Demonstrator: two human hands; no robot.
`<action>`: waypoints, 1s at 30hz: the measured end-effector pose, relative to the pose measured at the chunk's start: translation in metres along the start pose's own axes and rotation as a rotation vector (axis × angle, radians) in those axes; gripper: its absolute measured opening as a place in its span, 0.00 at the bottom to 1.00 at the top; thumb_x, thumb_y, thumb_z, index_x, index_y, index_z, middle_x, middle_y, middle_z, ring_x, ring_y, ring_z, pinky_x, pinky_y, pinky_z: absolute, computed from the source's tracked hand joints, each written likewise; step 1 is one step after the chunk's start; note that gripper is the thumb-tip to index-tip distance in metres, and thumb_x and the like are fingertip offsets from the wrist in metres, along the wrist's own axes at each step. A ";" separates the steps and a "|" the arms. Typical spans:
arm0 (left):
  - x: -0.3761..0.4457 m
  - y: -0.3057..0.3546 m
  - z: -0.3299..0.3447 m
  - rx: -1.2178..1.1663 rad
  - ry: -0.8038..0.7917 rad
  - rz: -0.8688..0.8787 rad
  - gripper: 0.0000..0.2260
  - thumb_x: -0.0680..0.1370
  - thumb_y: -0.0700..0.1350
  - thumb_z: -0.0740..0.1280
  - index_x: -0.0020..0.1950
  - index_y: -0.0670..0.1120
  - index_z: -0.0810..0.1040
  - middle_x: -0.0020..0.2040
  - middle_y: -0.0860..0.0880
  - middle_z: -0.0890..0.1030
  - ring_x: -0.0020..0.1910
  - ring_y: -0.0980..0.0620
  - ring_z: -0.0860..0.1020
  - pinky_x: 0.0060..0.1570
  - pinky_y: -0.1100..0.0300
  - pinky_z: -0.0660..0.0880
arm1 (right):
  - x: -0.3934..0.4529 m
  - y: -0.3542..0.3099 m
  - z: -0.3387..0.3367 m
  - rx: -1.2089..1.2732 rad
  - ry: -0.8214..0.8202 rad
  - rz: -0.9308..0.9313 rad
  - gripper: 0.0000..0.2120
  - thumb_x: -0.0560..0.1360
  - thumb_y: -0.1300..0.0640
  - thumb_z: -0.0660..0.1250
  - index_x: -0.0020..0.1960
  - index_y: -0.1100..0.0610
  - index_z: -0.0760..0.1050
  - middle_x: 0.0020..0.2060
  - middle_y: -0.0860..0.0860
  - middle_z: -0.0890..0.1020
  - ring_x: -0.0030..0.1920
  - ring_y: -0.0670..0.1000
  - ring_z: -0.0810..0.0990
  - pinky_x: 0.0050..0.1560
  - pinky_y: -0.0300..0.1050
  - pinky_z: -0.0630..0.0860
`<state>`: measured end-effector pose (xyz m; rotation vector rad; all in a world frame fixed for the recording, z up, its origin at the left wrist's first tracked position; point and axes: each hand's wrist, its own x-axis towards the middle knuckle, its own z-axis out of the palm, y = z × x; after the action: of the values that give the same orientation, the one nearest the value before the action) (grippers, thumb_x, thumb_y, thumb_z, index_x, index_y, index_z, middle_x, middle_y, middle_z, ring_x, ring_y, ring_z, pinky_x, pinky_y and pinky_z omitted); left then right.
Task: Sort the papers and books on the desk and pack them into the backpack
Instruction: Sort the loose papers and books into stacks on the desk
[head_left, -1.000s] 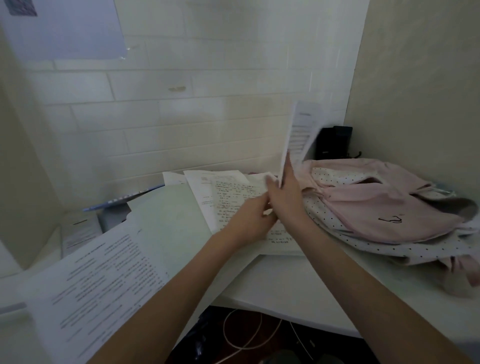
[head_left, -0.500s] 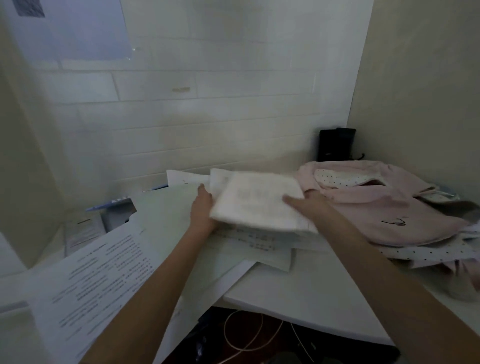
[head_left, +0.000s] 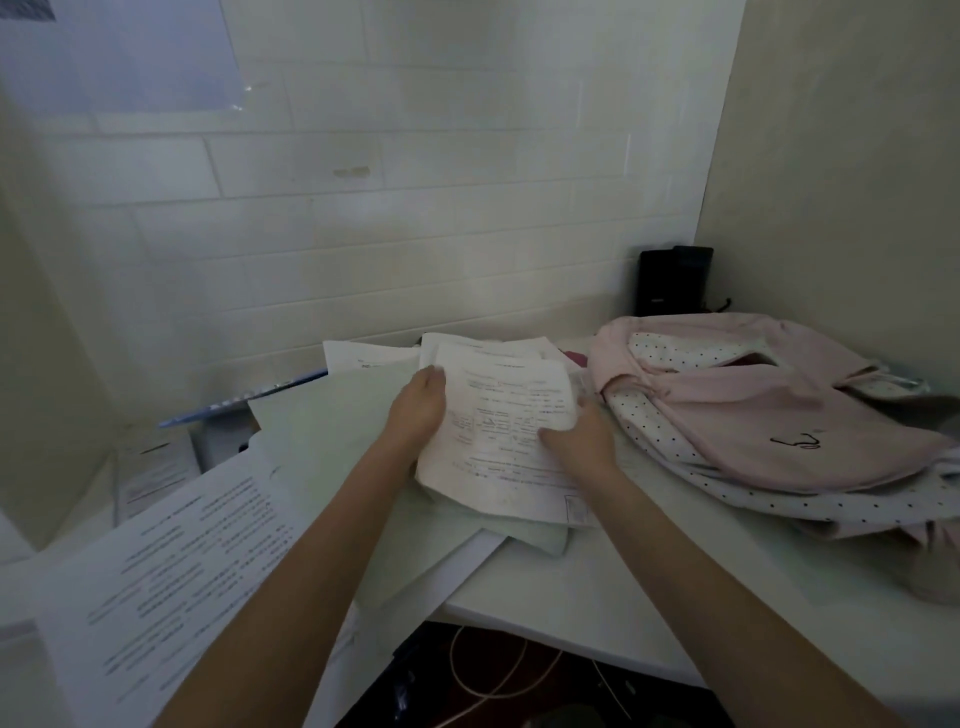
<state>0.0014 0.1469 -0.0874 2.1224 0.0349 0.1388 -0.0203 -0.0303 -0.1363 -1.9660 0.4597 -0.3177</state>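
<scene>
Head view: both your forearms reach fwd from the bottom edge and converge on a stack of papers (head_left: 498, 431) at the desk (head_left: 597, 587) centre.

Your left hand (head_left: 418, 413) sits at the stack's left edge, wrist straight, back of hand up. Fingers curl round that edge w/ the tips tucked under the sheets, so it's gripping the stack; thumb isn't visible.

Your right hand (head_left: 579, 436) is on the stack's right side, arm angled in from lower right. Thumb lies on top of the printed sheet, other fingers go under the right edge, pinching the papers. The stack is lifted a bit off the sheets below and bows slightly between your two hands.

Under your left-hand fingers and to their left: a large pale green sheet (head_left: 337, 441) lying flat. More white pages poke out beyond your fingertips, toward the wall. Near your left forearm, a big printed page (head_left: 171, 561) hangs over the desk's front edge. Further left of your fingers, a blue-edged book (head_left: 244, 402), tilted.

Just right of your right-hand fingers: the pink backpack (head_left: 753, 415) w/ polka-dot lining, lying on its side, mouth gaping open toward the papers. It's near but not touching your hand. Behind it in the corner, a black box (head_left: 672, 280). Cables (head_left: 483, 670) on the floor below the desk.
</scene>
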 end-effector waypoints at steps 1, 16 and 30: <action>0.002 0.003 -0.004 -0.039 -0.046 -0.033 0.24 0.83 0.53 0.54 0.75 0.42 0.62 0.73 0.41 0.67 0.70 0.42 0.68 0.68 0.50 0.64 | -0.001 -0.002 -0.003 0.112 -0.004 0.036 0.32 0.72 0.62 0.70 0.72 0.59 0.60 0.64 0.57 0.73 0.62 0.58 0.74 0.59 0.51 0.72; -0.006 0.009 -0.027 -0.641 -0.356 0.047 0.12 0.75 0.37 0.69 0.58 0.42 0.77 0.47 0.45 0.85 0.43 0.45 0.85 0.40 0.52 0.82 | -0.003 -0.015 -0.046 0.740 -0.220 -0.098 0.29 0.69 0.59 0.75 0.65 0.54 0.66 0.58 0.56 0.81 0.51 0.57 0.84 0.49 0.59 0.81; -0.023 0.076 -0.018 -0.575 -0.449 0.365 0.10 0.66 0.35 0.76 0.46 0.43 0.83 0.44 0.47 0.86 0.43 0.47 0.85 0.42 0.56 0.81 | -0.009 -0.047 -0.145 0.715 -0.467 -0.410 0.24 0.75 0.53 0.67 0.68 0.58 0.69 0.63 0.56 0.78 0.62 0.57 0.78 0.54 0.55 0.79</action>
<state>-0.0258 0.1199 -0.0154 1.5248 -0.5913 -0.1077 -0.0810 -0.1251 -0.0332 -1.3442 -0.3349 -0.2230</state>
